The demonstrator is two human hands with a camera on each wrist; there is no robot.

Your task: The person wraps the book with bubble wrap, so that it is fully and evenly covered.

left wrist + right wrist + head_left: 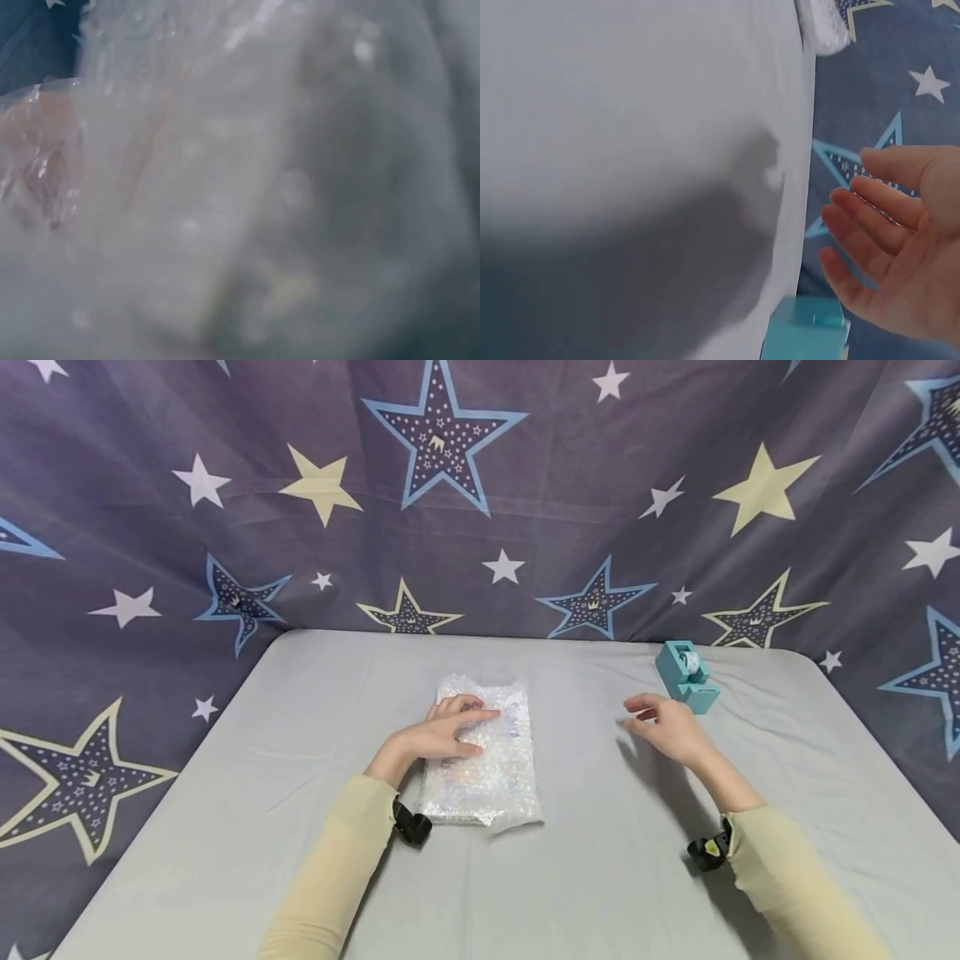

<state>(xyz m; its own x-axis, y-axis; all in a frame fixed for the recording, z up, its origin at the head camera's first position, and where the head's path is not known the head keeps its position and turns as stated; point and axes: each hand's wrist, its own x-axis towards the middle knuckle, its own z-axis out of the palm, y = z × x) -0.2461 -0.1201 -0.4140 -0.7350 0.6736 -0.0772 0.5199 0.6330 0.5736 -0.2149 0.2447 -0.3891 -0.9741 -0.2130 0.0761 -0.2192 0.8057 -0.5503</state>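
A flat, rectangular bundle in clear bubble wrap [510, 768] lies on the table, slightly left of its middle. My left hand [442, 735] rests across its left half, thumb and index finger stretched over the top. Very close and blurred in the left wrist view, the wrap [202, 150] covers most of the picture, with part of the hand [49, 142] at the left edge. What the wrap encloses cannot be made out. To the right, my right hand [670, 727] hovers above the cloth, holding nothing; its fingers look loosely bent in the right wrist view [900, 240].
A teal tape dispenser [686, 677] with a roll in it stands at the back right, just beyond my right hand. Pale grey cloth covers the table [585, 877]. A dark curtain with stars [525, 468] hangs behind and beside it.
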